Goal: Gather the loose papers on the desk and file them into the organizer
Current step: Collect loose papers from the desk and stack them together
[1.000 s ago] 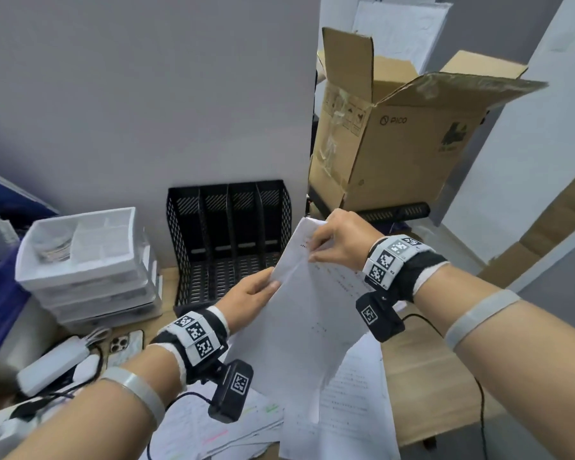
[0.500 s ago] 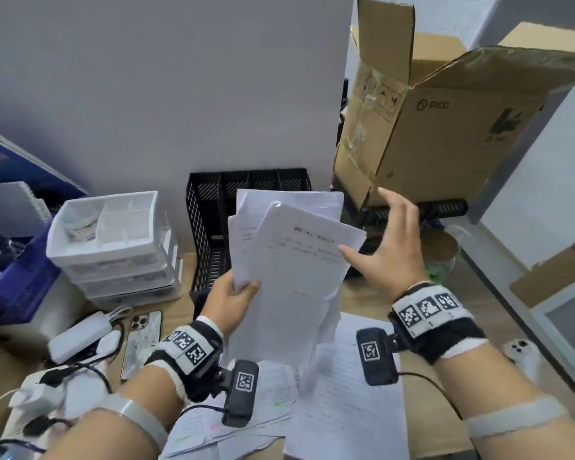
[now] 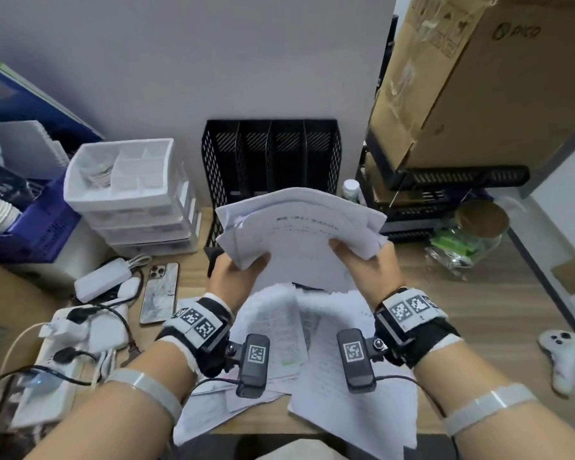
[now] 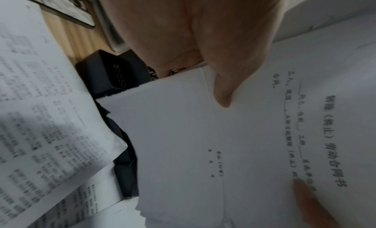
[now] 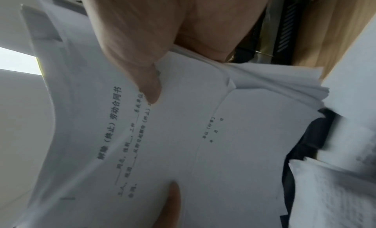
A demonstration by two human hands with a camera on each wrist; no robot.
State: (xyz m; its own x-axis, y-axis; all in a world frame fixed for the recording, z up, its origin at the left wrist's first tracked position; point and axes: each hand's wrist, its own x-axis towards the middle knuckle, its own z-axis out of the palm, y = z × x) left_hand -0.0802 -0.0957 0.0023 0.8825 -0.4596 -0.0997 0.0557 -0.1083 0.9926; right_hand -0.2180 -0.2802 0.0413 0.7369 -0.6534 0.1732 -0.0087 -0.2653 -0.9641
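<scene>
At 12 o'clock from both hands, against the wall, stood the black mesh organizer (image 3: 271, 151), its upright dividers running from 6 to 12. No sheet showed above them, and its lower front was hidden.

Between organizer and body, the sheaf of papers (image 3: 299, 227) was raised off the desk. The left hand (image 3: 236, 277) pinched its near-left part and the right hand (image 3: 365, 273) its near-right part. In each wrist view a thumb (image 4: 221, 90) lay pressed on the top sheet with fingers curled beneath. The edges were ragged, not squared.

The sheaf's long axis ran roughly 6 to 12, title end toward the organizer, with its face tipped up toward the head camera. By my reading, the sheets would have to turn on edge to match a slot. Both hands sat about equally near, the left perhaps a shade nearer, since the organizer lay slightly toward 11.

More loose sheets (image 3: 346, 410) lay spread on the desk at 6 o'clock, under the wrists, so the gathering looked partway along.

The top sheet's heading read "解除(终止)劳动合同书" (image 4: 333, 139); the smaller lines were too blurred to read. At 1 to 2 o'clock, a cardboard box (image 3: 495, 78) bore a smeared print that looked like "PICO".
</scene>
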